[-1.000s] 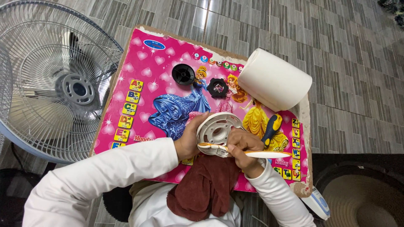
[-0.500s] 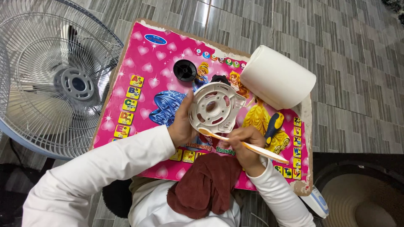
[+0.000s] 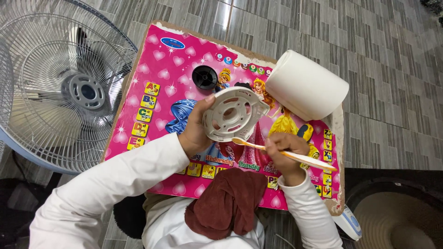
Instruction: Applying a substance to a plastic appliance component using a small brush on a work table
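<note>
My left hand [image 3: 197, 133] grips a round white plastic fan part [image 3: 233, 114] and holds it up, tilted, above a pink picture board [image 3: 161, 74]. My right hand [image 3: 282, 152] holds an orange-and-white toothbrush [image 3: 281, 152], its head touching the lower edge of the white part. Both arms wear white sleeves. A dark red cloth [image 3: 227, 203] hangs below the hands.
A fan's wire guard [image 3: 50, 87] lies at the left. On the board sit a black round cap [image 3: 204, 76], a white cylindrical housing [image 3: 305, 85] and a blue-and-yellow tool [image 3: 307, 133]. A dark round basin [image 3: 397, 216] is at the lower right.
My left hand has raised the white part and tilted it up, away from the board. The toothbrush followed it, now angled against the part's lower edge.
</note>
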